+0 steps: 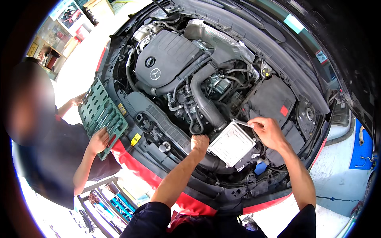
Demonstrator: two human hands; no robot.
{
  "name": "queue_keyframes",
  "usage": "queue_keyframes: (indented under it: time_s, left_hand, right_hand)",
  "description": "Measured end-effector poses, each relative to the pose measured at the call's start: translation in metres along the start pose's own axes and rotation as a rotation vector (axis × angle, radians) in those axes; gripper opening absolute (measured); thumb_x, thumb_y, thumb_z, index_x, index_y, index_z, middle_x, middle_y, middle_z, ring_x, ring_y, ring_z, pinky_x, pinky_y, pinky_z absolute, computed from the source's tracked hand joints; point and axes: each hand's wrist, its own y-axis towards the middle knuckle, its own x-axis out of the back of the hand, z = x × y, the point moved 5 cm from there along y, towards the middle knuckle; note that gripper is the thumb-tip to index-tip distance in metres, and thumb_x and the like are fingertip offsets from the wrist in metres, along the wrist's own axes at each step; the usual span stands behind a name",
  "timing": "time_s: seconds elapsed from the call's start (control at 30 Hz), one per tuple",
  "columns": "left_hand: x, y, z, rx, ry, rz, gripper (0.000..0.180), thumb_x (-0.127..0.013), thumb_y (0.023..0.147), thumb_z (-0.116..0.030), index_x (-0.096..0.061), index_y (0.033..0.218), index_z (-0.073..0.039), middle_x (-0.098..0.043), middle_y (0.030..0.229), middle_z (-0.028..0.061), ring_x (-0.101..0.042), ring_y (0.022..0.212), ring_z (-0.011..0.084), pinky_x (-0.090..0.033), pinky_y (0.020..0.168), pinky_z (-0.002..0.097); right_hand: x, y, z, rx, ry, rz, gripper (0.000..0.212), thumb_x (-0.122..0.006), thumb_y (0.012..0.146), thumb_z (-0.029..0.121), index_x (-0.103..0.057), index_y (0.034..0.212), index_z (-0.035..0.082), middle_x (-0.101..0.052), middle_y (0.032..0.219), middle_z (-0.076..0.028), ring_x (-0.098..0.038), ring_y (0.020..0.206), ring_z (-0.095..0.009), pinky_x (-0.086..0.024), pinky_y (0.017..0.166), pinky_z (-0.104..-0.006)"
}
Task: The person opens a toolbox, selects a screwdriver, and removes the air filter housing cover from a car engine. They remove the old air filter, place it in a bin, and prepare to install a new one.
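A flat silver metal box, like an engine control unit (233, 146), sits in the front of the engine bay beside the thick black ribbed intake hose (211, 113). My left hand (200, 143) is closed at the box's left corner, just below a thin looped hose (196, 127). Its fingertips are hidden, so what they grip cannot be made out. At the box's upper right edge, my right hand (266, 131) has thumb and fingers pinched together on the rim. A blue cap (260, 168) shows below the box's right side.
On the left, another person holds an open green tool case (104, 119) with screwdrivers over the car's edge. The black engine cover (166, 57) lies farther back, a black battery-side cover (272, 99) to the right. Red fender covering (135, 166) lines the front; the raised hood (337, 35) is at upper right.
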Motion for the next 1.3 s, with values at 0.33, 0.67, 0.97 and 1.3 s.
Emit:
queue_keyframes:
  time_s: [0.33, 0.67, 0.97, 1.3]
  left_hand:
    - [0.008, -0.001, -0.003, -0.007, -0.051, -0.252, 0.021, -0.056, 0.101, -0.018, -0.075, 0.093, -0.017, -0.077, 0.085, 0.0029, -0.076, 0.083, 0.0189, -0.055, 0.072, 0.0343]
    - [0.018, -0.011, 0.002, -0.035, -0.200, -0.199, 0.013, -0.058, 0.095, -0.008, -0.068, 0.101, -0.006, -0.074, 0.092, 0.0139, -0.075, 0.084, 0.0314, -0.060, 0.077, 0.0414]
    - [0.031, -0.016, 0.003, -0.109, -0.194, -0.166, 0.015, -0.057, 0.094, -0.008, -0.068, 0.104, -0.005, -0.071, 0.093, 0.0136, -0.074, 0.081, 0.0309, -0.059, 0.075, 0.0415]
    - [0.028, -0.015, 0.006, -0.092, -0.231, -0.213, 0.015, -0.057, 0.095, -0.008, -0.067, 0.105, -0.002, -0.072, 0.095, 0.0148, -0.074, 0.085, 0.0312, -0.059, 0.078, 0.0410]
  right_hand:
    - [0.021, 0.026, -0.004, -0.025, -0.055, 0.026, 0.021, -0.066, 0.102, 0.015, -0.076, 0.112, -0.001, -0.077, 0.086, -0.015, -0.061, 0.065, -0.012, -0.050, 0.064, -0.0322]
    - [0.041, 0.021, -0.040, -0.055, 0.099, -0.061, 0.020, -0.067, 0.099, 0.012, -0.075, 0.113, 0.000, -0.069, 0.073, -0.011, -0.052, 0.061, -0.008, -0.045, 0.057, -0.0294]
    - [0.002, 0.071, -0.056, -0.174, 0.096, 0.212, 0.033, -0.069, 0.088, 0.008, -0.074, 0.118, -0.003, -0.078, 0.106, -0.020, -0.076, 0.090, -0.019, -0.057, 0.081, -0.0337]
    - [-0.051, 0.129, -0.078, -0.122, -0.078, 0.293, 0.034, -0.068, 0.087, 0.009, -0.072, 0.114, -0.011, -0.073, 0.106, -0.032, -0.076, 0.100, -0.036, -0.059, 0.089, -0.0361]
